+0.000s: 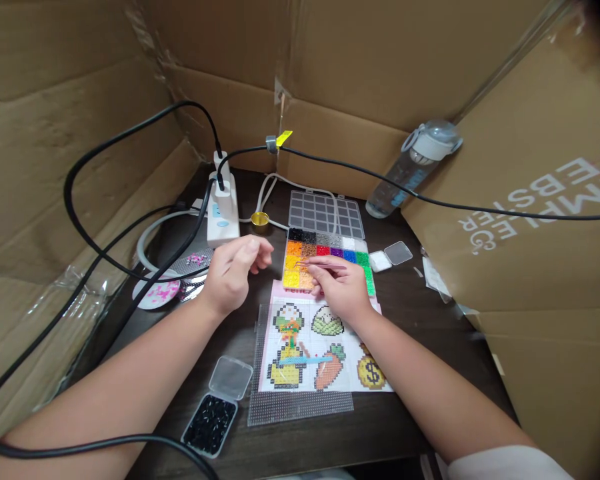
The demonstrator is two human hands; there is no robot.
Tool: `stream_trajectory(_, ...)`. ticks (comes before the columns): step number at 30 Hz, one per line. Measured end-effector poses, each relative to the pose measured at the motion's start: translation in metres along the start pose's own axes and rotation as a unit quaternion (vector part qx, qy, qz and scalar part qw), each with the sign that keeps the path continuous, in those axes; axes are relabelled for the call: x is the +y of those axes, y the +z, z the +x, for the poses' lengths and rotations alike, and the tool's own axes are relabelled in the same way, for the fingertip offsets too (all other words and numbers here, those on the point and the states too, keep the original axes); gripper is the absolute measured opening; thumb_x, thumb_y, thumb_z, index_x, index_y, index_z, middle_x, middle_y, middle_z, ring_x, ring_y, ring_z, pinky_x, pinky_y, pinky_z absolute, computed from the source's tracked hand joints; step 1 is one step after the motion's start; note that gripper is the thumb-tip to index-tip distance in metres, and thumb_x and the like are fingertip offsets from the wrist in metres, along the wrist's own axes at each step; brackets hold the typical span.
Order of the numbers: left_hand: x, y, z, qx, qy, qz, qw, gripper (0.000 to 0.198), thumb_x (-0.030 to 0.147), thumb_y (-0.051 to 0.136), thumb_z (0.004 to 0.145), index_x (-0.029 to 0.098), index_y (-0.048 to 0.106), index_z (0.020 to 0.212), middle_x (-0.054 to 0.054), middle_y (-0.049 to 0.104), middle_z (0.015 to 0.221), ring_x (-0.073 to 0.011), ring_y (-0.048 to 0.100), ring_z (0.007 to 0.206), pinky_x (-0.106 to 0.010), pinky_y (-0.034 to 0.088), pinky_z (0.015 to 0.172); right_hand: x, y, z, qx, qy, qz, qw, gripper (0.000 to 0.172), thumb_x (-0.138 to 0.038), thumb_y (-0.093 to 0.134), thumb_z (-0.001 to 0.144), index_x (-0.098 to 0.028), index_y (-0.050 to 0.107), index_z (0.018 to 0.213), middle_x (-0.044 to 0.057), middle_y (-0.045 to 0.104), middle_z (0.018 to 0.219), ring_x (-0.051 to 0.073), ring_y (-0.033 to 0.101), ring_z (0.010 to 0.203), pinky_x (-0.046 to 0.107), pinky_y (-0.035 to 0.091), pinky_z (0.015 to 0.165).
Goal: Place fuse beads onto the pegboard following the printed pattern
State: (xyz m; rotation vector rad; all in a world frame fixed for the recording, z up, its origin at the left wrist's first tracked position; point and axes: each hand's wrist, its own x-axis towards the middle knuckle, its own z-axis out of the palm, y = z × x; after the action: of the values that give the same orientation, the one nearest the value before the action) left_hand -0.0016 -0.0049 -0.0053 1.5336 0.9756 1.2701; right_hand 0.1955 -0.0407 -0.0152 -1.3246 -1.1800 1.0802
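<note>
My right hand (341, 287) pinches a pair of pink tweezers (325, 265), whose tips point left over the yellow section of the bead box (372, 277). This open box holds small beads sorted by colour in a grid. Left of the box, my left hand (234, 270) hovers with fingers curled in and thumb against them; whatever they hold, if anything, is hidden. Below the hands lies a pattern sheet (305, 310) with pixel pictures, among them a carrot and a dollar coin. Loose orange, green and blue bead pieces rest on it. A clear pegboard (300, 410) is partly under the sheet.
A small box of black beads (210, 423) stands open at front left. Pink beads lie on a white disc (156, 293). Behind are a power strip (223, 213), a gold cup (260, 221) and a bottle (413, 170). Black cables (330, 159) cross above; cardboard walls (220, 87) enclose the table.
</note>
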Motion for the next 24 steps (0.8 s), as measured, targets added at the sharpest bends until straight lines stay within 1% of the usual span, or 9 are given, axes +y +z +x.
stream_trajectory(2, 0.0020, 0.0001, 0.0003, -0.001, 0.003, 0.039, 0.999, 0.031, 0.037, 0.046, 0.088, 0.016, 0.060, 0.070, 0.000, 0.053, 0.058, -0.0108, 0.047, 0.054, -0.025, 0.038, 0.052, 0.0002, -0.0001, -0.0004, 0.001, -0.001, -0.001, 1.000, 0.021, -0.030, 0.069, 0.076, -0.015, 0.073, 0.089, 0.005, 0.073, 0.075, 0.008, 0.059, 0.042, 0.024, 0.050, 0.040)
stream_trajectory(4, 0.0041, -0.0001, 0.0011, -0.005, 0.006, 0.075, 0.997, 0.025, 0.028, 0.048, 0.084, 0.017, 0.054, 0.062, 0.002, 0.046, 0.053, -0.0095, 0.042, 0.052, -0.025, 0.034, 0.052, 0.0005, 0.0000, -0.0004, 0.001, 0.004, -0.003, 1.000, 0.021, -0.030, 0.069, 0.076, -0.015, 0.073, 0.089, 0.006, 0.074, 0.079, 0.008, 0.058, 0.042, 0.024, 0.050, 0.040)
stream_trajectory(10, 0.0067, -0.0005, 0.0032, -0.007, -0.001, 0.134, 0.991, 0.017, 0.020, 0.048, 0.071, 0.017, 0.046, 0.054, 0.003, 0.042, 0.051, -0.0087, 0.037, 0.051, -0.025, 0.029, 0.051, 0.0020, 0.0006, 0.0013, 0.003, 0.015, 0.010, 1.000, 0.020, -0.031, 0.070, 0.074, -0.015, 0.073, 0.087, 0.007, 0.075, 0.082, 0.008, 0.059, 0.042, 0.024, 0.051, 0.039)
stream_trajectory(13, 0.0090, 0.0008, 0.0028, 0.000, -0.007, 0.167, 0.986, 0.022, 0.020, 0.048, 0.069, 0.017, 0.039, 0.049, 0.003, 0.036, 0.048, -0.0081, 0.034, 0.049, -0.025, 0.026, 0.049, 0.0032, 0.0006, 0.0011, 0.002, 0.009, 0.007, 1.000, 0.020, -0.031, 0.070, 0.075, -0.016, 0.073, 0.087, 0.007, 0.074, 0.080, 0.008, 0.059, 0.042, 0.024, 0.050, 0.039)
stream_trajectory(16, 0.0102, 0.0025, 0.0020, 0.019, -0.028, 0.177, 0.984, 0.037, 0.023, 0.052, 0.071, 0.019, 0.026, 0.045, 0.004, 0.024, 0.045, -0.0071, 0.025, 0.046, -0.026, 0.020, 0.047, 0.0035, 0.0006, 0.0007, -0.001, 0.004, -0.001, 1.000, 0.020, -0.031, 0.070, 0.075, -0.016, 0.073, 0.087, 0.006, 0.074, 0.078, 0.009, 0.059, 0.042, 0.024, 0.050, 0.040)
stream_trajectory(18, 0.0084, 0.0033, 0.0016, 0.032, -0.046, 0.152, 0.987, 0.045, 0.031, 0.055, 0.077, 0.019, 0.025, 0.045, 0.004, 0.022, 0.045, -0.0070, 0.024, 0.044, -0.027, 0.019, 0.046, 0.0030, 0.0006, 0.0008, 0.000, 0.005, -0.005, 1.000, 0.020, -0.032, 0.070, 0.075, -0.016, 0.073, 0.087, 0.006, 0.074, 0.077, 0.009, 0.059, 0.043, 0.025, 0.051, 0.040)
stream_trajectory(20, 0.0048, 0.0040, 0.0018, 0.032, -0.062, 0.086, 0.994, 0.053, 0.044, 0.053, 0.084, 0.019, 0.027, 0.046, 0.004, 0.023, 0.044, -0.0074, 0.024, 0.043, -0.028, 0.018, 0.045, 0.0022, 0.0008, 0.0010, 0.001, 0.008, -0.005, 1.000, 0.021, -0.032, 0.070, 0.075, -0.016, 0.073, 0.088, 0.006, 0.074, 0.077, 0.009, 0.059, 0.042, 0.025, 0.051, 0.040)
stream_trajectory(22, 0.0020, 0.0049, 0.0025, 0.014, -0.085, -0.004, 0.996, 0.059, 0.057, 0.048, 0.086, 0.020, 0.025, 0.046, 0.004, 0.021, 0.044, -0.0075, 0.022, 0.041, -0.028, 0.016, 0.044, 0.0015, 0.0008, 0.0013, 0.000, 0.008, -0.005, 1.000, 0.021, -0.032, 0.070, 0.075, -0.016, 0.073, 0.088, 0.006, 0.074, 0.078, 0.009, 0.059, 0.042, 0.025, 0.050, 0.040)
stream_trajectory(24, 0.0025, 0.0055, 0.0034, -0.015, -0.113, -0.087, 0.990, 0.064, 0.068, 0.040, 0.085, 0.021, 0.020, 0.046, 0.005, 0.015, 0.043, -0.0077, 0.018, 0.040, -0.029, 0.014, 0.044, 0.0013, 0.0008, 0.0015, -0.002, 0.010, -0.006, 1.000, 0.021, -0.032, 0.070, 0.075, -0.016, 0.073, 0.088, 0.006, 0.074, 0.077, 0.009, 0.058, 0.042, 0.025, 0.050, 0.040)
